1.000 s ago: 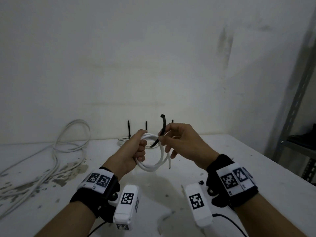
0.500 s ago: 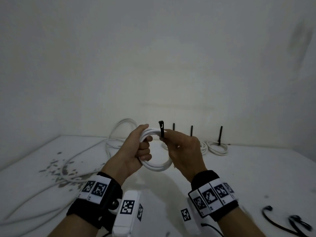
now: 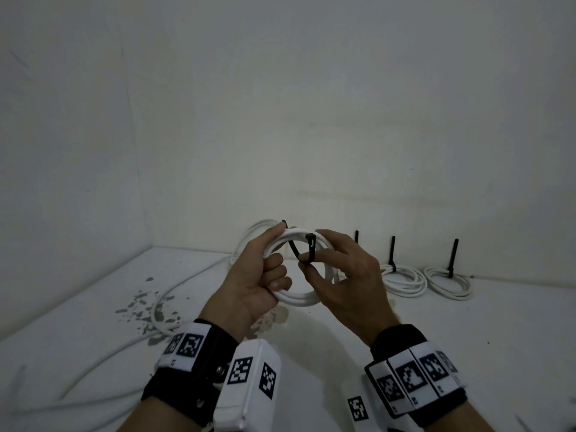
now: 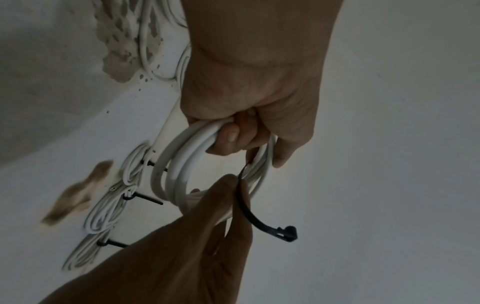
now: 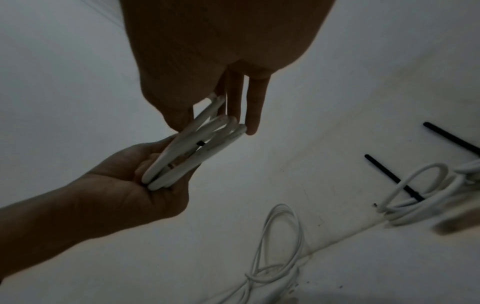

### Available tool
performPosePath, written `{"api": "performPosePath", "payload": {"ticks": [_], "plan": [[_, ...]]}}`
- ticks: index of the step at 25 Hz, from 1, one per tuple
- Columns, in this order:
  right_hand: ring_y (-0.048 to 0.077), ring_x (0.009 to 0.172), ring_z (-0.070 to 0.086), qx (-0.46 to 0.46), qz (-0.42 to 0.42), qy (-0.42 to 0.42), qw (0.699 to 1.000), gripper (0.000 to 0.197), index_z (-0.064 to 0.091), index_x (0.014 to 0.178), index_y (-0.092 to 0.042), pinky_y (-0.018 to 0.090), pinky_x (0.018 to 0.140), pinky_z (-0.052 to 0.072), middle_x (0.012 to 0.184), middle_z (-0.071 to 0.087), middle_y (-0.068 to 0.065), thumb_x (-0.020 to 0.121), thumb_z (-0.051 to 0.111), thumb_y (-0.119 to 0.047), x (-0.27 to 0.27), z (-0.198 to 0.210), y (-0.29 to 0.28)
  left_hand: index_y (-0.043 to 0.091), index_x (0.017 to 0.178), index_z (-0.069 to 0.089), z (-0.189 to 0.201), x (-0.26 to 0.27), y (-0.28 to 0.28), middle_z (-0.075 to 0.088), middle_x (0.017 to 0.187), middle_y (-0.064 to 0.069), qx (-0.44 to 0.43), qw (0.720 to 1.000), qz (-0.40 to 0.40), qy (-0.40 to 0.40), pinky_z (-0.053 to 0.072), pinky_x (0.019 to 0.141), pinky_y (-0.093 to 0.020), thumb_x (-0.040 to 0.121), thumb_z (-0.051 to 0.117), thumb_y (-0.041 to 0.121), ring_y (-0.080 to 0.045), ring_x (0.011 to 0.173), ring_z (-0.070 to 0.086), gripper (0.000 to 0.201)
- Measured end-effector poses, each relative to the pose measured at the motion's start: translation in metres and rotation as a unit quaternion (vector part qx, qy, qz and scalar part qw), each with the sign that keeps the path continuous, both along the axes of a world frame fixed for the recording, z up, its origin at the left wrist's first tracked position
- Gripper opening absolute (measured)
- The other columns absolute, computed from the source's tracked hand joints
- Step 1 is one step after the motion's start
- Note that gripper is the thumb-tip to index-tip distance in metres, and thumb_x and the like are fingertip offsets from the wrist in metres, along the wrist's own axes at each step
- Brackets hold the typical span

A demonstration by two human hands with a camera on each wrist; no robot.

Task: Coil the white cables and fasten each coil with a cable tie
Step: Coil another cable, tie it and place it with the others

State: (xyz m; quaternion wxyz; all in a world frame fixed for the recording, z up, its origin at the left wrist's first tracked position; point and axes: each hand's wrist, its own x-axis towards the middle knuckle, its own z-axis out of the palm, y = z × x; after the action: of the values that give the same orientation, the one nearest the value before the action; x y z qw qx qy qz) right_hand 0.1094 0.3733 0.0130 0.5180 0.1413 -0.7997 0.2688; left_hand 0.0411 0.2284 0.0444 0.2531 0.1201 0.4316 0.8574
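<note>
Gripping the white coil (image 3: 299, 299), left hand (image 3: 255, 275) curled; right hand (image 3: 346, 275) apparently pinching the cable tie (image 3: 308, 251).

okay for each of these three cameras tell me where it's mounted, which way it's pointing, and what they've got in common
Head: worn on the head, facing forward and down at the table and wall; shows both forearms, left hand and right hand.
Left wrist: on the left wrist, looking along the left hand gripping the white coil; the right hand's fingers pinch the black cable tie.
Right wrist: on the right wrist, looking along the right hand's fingers at the coil; the left hand shows opposite.
Shared: all three show the held coil and tied coils by the wall.
</note>
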Motion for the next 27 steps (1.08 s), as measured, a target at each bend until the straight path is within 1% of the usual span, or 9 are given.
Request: {"api": "performPosePath", "payload": {"ticks": [3,6,10,13,15,18,21,24,27], "plan": [[0.003,0.104,0.064,-0.029,-0.007,0.009,1.000,0.016,0.077,0.095,-0.018,0.018,0.084,0.052,0.116,0.067,-0.001,0.084,0.069,-0.027,0.004,0.003,0.001,0.024,0.069,0.053,-0.004,-0.004,0.000,0.014,0.039,0.007,0.036,0.999,0.002,-0.028,0.019,0.034,-0.019,0.084,0.067,0.039,-0.009,0.030,0.015,0.026],[0.000,0.095,0.062,-0.027,-0.036,0.023,0.999,0.010,0.074,0.092,-0.014,0.015,0.078,0.052,0.109,0.068,-0.005,0.083,0.073,-0.017,0.005,0.008,-0.003,0.024,0.068,0.041,-0.005,-0.005,0.000,0.016,0.036,0.007,0.057,0.997,-0.013,-0.045,0.019,0.034,-0.020,0.087,0.061,0.050,-0.010,0.028,0.015,0.038],[-0.011,0.081,0.058,-0.065,-0.032,0.023,0.997,0.014,0.069,0.096,-0.016,0.005,0.072,0.043,0.094,0.064,-0.019,0.085,0.074,-0.009,0.002,0.011,-0.007,0.022,0.069,0.047,-0.007,-0.004,0.002,0.017,0.036,0.007,0.083,0.995,-0.029,-0.037,0.024,0.035,-0.021,0.094,0.051,0.042,-0.008,0.029,0.016,0.033],[-0.002,0.094,0.063,-0.040,-0.039,0.021,0.998,0.003,0.068,0.086,-0.017,0.012,0.079,0.050,0.110,0.069,-0.009,0.084,0.069,-0.020,0.003,0.011,-0.006,0.020,0.088,0.057,-0.009,-0.004,0.003,0.018,0.035,0.006,0.100,0.992,-0.059,-0.041,0.022,0.038,-0.021,0.094,0.050,0.039,-0.008,0.029,0.017,0.021],[0.005,0.093,0.064,-0.032,-0.052,0.022,0.998,0.010,0.065,0.080,-0.018,0.017,0.077,0.051,0.111,0.070,-0.001,0.081,0.060,-0.026,0.003,0.012,-0.007,0.018,0.102,0.058,-0.012,-0.004,0.004,0.019,0.035,0.006,0.110,0.990,-0.075,-0.048,0.023,0.038,-0.021,0.093,0.050,0.037,-0.008,0.028,0.018,0.023],[0.003,0.087,0.060,-0.066,-0.043,0.014,0.997,0.009,0.060,0.085,-0.028,0.014,0.072,0.048,0.102,0.067,-0.007,0.076,0.056,-0.025,0.004,0.015,-0.012,0.017,0.088,0.054,-0.014,0.002,0.006,0.019,0.034,0.005,0.131,0.986,-0.091,-0.044,0.026,0.036,-0.021,0.088,0.054,0.034,-0.009,0.027,0.019,0.016],[0.004,0.077,0.059,-0.131,-0.009,-0.023,0.991,0.028,0.053,0.082,-0.039,0.014,0.065,0.044,0.084,0.063,-0.014,0.077,0.063,-0.013,0.007,0.020,-0.016,0.019,0.072,0.045,-0.013,0.009,0.010,0.018,0.034,0.005,0.139,0.986,-0.087,-0.039,0.028,0.036,-0.022,0.084,0.056,0.033,-0.010,0.027,0.018,0.021],[0.001,0.066,0.052,-0.167,-0.023,-0.054,0.984,0.038,0.044,0.066,-0.034,0.008,0.061,0.036,0.063,0.052,-0.013,0.078,0.070,-0.008,0.009,0.024,-0.015,0.018,0.067,0.046,-0.015,0.014,0.015,0.017,0.034,0.005,0.161,0.984,-0.057,-0.052,0.028,0.037,-0.021,0.089,0.052,0.033,-0.010,0.027,0.018,0.027],[0.012,0.051,0.043,-0.192,-0.046,-0.049,0.979,0.035,0.042,0.056,-0.021,0.016,0.050,0.033,0.051,0.045,-0.003,0.078,0.066,-0.010,0.007,0.024,-0.011,0.017,0.073,0.053,-0.017,0.016,0.020,0.018,0.034,0.006,0.204,0.976,-0.032,-0.067,0.027,0.037,-0.021,0.094,0.045,0.033,-0.008,0.026,0.019,0.028]]}}
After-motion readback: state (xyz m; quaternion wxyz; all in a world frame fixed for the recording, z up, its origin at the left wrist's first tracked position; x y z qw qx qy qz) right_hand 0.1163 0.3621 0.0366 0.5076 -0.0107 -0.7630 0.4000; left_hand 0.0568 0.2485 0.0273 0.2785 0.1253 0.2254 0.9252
